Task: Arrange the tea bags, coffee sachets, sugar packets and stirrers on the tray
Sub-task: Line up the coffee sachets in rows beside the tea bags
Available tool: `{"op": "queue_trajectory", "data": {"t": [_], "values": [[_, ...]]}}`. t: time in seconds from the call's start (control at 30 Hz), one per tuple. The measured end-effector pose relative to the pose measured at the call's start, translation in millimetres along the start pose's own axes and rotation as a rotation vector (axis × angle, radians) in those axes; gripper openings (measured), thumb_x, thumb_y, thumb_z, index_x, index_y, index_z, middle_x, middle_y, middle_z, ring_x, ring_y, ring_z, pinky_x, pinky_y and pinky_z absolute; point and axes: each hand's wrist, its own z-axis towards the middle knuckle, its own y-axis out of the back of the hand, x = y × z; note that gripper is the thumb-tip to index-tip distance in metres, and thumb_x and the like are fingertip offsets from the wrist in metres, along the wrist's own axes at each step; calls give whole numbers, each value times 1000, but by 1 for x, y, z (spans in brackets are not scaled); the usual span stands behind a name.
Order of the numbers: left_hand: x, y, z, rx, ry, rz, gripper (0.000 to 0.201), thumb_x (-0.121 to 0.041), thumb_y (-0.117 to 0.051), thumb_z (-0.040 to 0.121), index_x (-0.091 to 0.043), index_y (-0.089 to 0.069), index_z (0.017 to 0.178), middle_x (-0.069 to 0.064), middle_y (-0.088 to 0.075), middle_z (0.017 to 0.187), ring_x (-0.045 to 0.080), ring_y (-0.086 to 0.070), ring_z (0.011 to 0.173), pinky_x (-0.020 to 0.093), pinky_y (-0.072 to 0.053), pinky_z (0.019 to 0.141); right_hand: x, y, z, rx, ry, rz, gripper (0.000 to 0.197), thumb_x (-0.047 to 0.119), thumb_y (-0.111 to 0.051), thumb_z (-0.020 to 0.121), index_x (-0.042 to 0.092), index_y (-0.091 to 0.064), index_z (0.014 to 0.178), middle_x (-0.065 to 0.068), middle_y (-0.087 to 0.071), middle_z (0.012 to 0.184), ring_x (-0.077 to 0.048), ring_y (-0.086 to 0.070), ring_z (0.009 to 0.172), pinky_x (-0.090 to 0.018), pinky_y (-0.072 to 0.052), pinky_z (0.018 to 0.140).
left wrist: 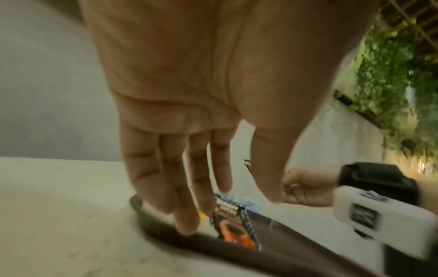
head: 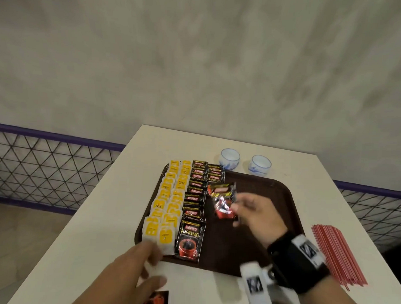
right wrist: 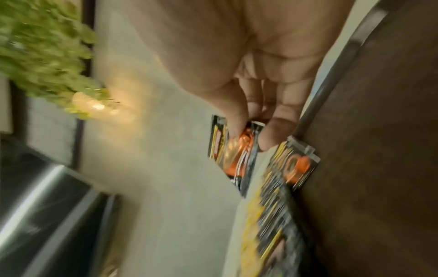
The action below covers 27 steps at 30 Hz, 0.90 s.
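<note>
We are midway through laying out the coffee sachets: our right hand (head: 256, 213) pinches a coffee sachet (head: 223, 199) between thumb and fingers, held above the brown tray (head: 282, 200) just beside the short second coffee row (head: 214, 174). Our left hand (head: 131, 270) lies flat and empty, fingers straight, at the tray's near left corner by the tea bags (head: 168, 203). Next, we judge, the sachet must overlap that row's last one. The stirrers (head: 337, 254) wait on the desk (head: 97, 216).

A café-like terrace: white table (head: 107, 194), mesh railing (head: 46, 164) (purple-topped), plaster wall (head: 198, 60), greenery (left wrist: 391, 84) behind.
</note>
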Motion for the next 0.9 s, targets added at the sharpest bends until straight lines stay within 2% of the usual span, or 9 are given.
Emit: {"op": "queue_trajectory", "data": {"t": [0.17, 0.27, 0.33, 0.43, 0.53, 0.6, 0.67, 0.8, 0.9], "values": [[41, -28, -1, 132, 45, 341, 45, -76, -29, 51, -50, -30, 88, -22, -33, 99, 7, -46, 103, 20, -40, 94, -31, 8, 69, -211, -319, 46, 11, -4, -61, 89, 7, -62, 93, -6, -59, 85, -19, -60, 72, -26, -54, 52], [57, -40, 0, 121, 119, 445, 50, -69, -37, 48, -43, -40, 90, -16, -37, 89, 7, -42, 60, 21, -51, 51, -41, -3, 89, -234, -416, -42, 17, -1, -64, 87, 14, -59, 82, -8, -58, 93, -23, -61, 80, -31, -58, 57], [64, -46, -2, 109, 56, 497, 43, -67, -38, 45, -39, -37, 78, -13, -30, 73, 8, -22, 43, 4, -23, 34, -46, -8, 98, -266, -443, -127, 14, 3, -69, 85, 15, -61, 84, -8, -60, 93, -21, -61, 77, -33, -59, 66], [57, -43, -2, 44, -15, 592, 42, -68, -37, 46, -36, -29, 73, -15, -18, 64, 11, -12, 42, 8, 7, 42, -54, -15, 107, -256, -403, -232, 17, 11, -74, 81, 21, -61, 77, -6, -64, 87, -20, -59, 76, -34, -53, 80], [60, -42, 4, 214, 3, 543, 42, -69, -32, 49, -37, -21, 74, -13, -16, 61, 5, -9, 44, 6, -6, 45, -57, -22, 112, -239, -393, -229, 20, 10, -75, 80, 21, -60, 72, -9, -64, 85, -21, -58, 75, -33, -52, 79], [70, -43, 13, 56, -186, 548, 46, -72, -20, 49, -40, -18, 82, -17, -20, 64, -2, -17, 54, 7, -22, 59, -58, -26, 115, -235, -392, -240, 21, 8, -75, 80, 19, -59, 71, -11, -65, 83, -22, -58, 74, -34, -53, 80], [69, -45, 17, 80, -204, 489, 53, -69, -11, 46, -37, -23, 86, -20, -18, 67, -4, -19, 58, 4, -21, 59, -59, -28, 117, -244, -386, -276, 22, 10, -76, 79, 20, -58, 71, -12, -68, 85, -23, -62, 76, -37, -55, 83], [37, -28, 19, 175, -150, 369, 16, -53, -39, 78, -38, -36, 76, -26, -29, 68, -7, -32, 65, 1, -28, 64, -59, -27, 116, -263, -370, -320, 20, 16, -77, 78, 21, -58, 75, -11, -71, 89, -26, -69, 87, -41, -57, 85], [27, -16, 20, 170, -72, 233, 23, -25, -62, 83, -40, -49, 73, -30, -44, 78, -14, -42, 75, 1, -34, 71, -58, -22, 111, -257, -342, -348, 19, 22, -76, 79, 23, -58, 75, -10, -71, 88, -28, -69, 87, -42, -57, 85]]}}
